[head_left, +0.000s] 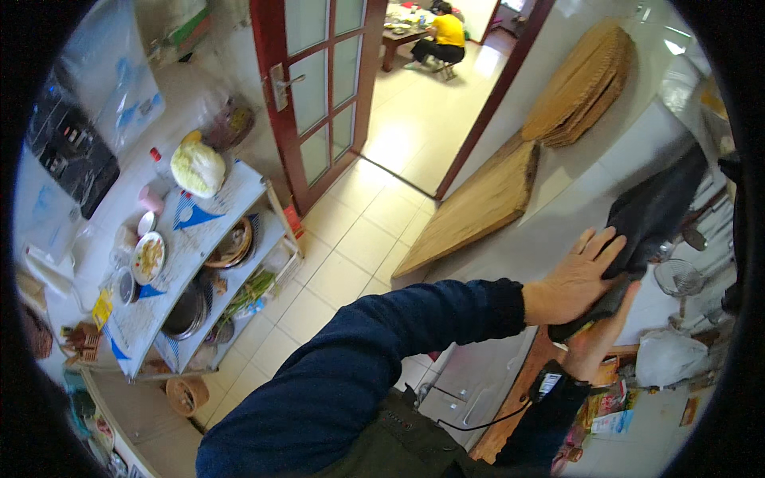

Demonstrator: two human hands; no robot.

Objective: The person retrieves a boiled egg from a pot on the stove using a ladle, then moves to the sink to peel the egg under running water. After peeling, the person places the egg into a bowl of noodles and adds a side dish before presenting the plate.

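Observation:
A limp black sheet (651, 203), of cloth or plastic, hangs at the right and runs down between my two hands. My left hand (565, 287) reaches across from the left with its back showing and its fingers lying over the sheet's lower part. Facing it from below, my right hand (597, 343) has its palm side against the sheet's lower end, so the material is pinched between both hands. A black wrist device (546, 382) with a cable sits at the right wrist. The fingertips of my left hand partly disappear behind the sheet's folds.
A large wooden board (472, 206) and woven stalk lids (580, 83) lean on the wall. Beyond my hands hang a wire strainer (680, 276) and a white plastic bag (669, 358). A shelf unit (197, 257) stands left. Past the open door (317, 89) sits a person (447, 33).

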